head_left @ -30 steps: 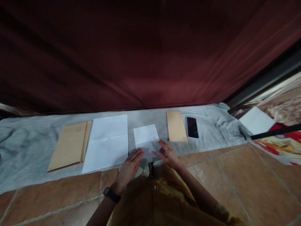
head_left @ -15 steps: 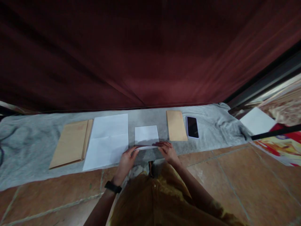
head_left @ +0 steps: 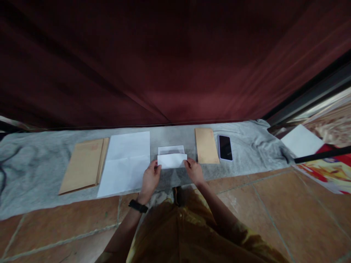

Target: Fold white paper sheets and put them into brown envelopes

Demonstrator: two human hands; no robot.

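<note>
A small white sheet of paper lies on the grey cloth in front of me, its near part folded up and over toward the far edge. My left hand pinches the left end of the folded flap. My right hand pinches the right end. A black watch sits on my left wrist.
Left of the folded sheet lie larger white sheets and a stack of brown envelopes. To the right lie a brown envelope and a black phone. A dark red curtain hangs behind; tiled floor is near me.
Both hands lifted the near edge of the small sheet off the cloth and carried it away from me, folding it over the far part.
</note>
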